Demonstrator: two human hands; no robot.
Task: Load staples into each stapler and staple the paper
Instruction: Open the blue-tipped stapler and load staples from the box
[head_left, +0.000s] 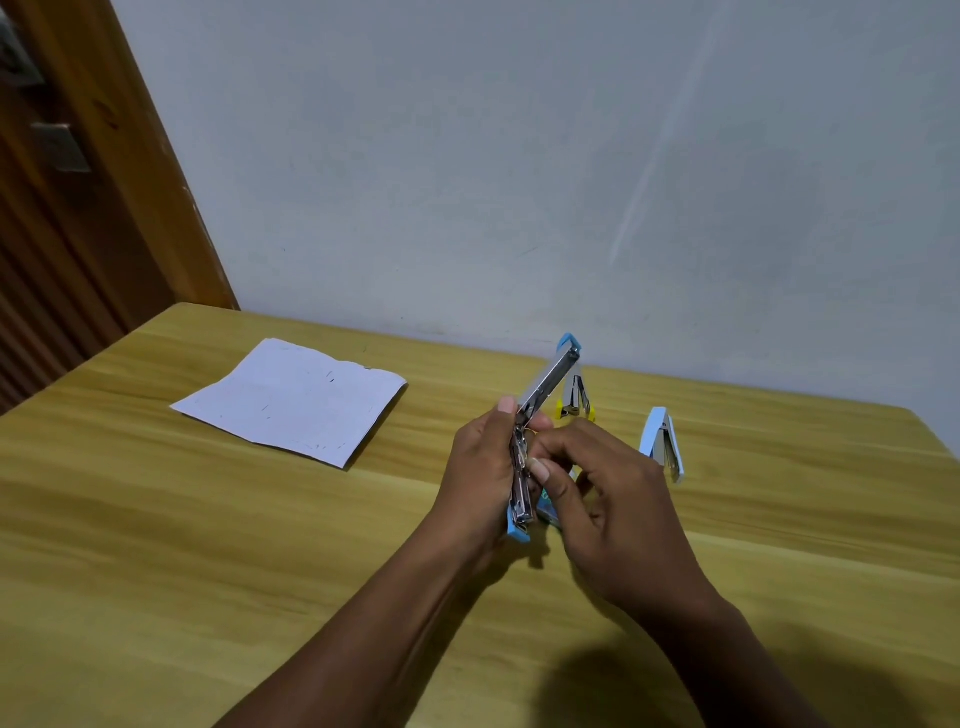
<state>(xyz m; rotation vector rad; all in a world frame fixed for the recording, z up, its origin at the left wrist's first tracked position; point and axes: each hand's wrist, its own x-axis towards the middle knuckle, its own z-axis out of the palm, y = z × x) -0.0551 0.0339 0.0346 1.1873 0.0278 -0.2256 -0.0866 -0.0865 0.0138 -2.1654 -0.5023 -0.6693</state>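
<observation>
Paper (291, 400) left on table (208, 545); held stapler (549, 380) centre; standing stapler (663, 444) right.

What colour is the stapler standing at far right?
The stapler is light blue; the head view shows it.

Forearms converge ahead; left hand (480, 467) grips the opened stapler (548, 382), right hand (613, 499) pinches its middle.

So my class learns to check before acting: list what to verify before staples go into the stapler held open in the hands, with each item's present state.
1. Blue stapler swung open: ok.
2. Left hand grips it: ok.
3. Right hand holds staples: cannot tell.
4. Magazine free of old staples: cannot tell.
5. Paper flat on the table: ok.
6. Yellow stapler and light blue stapler loaded: cannot tell.
</observation>
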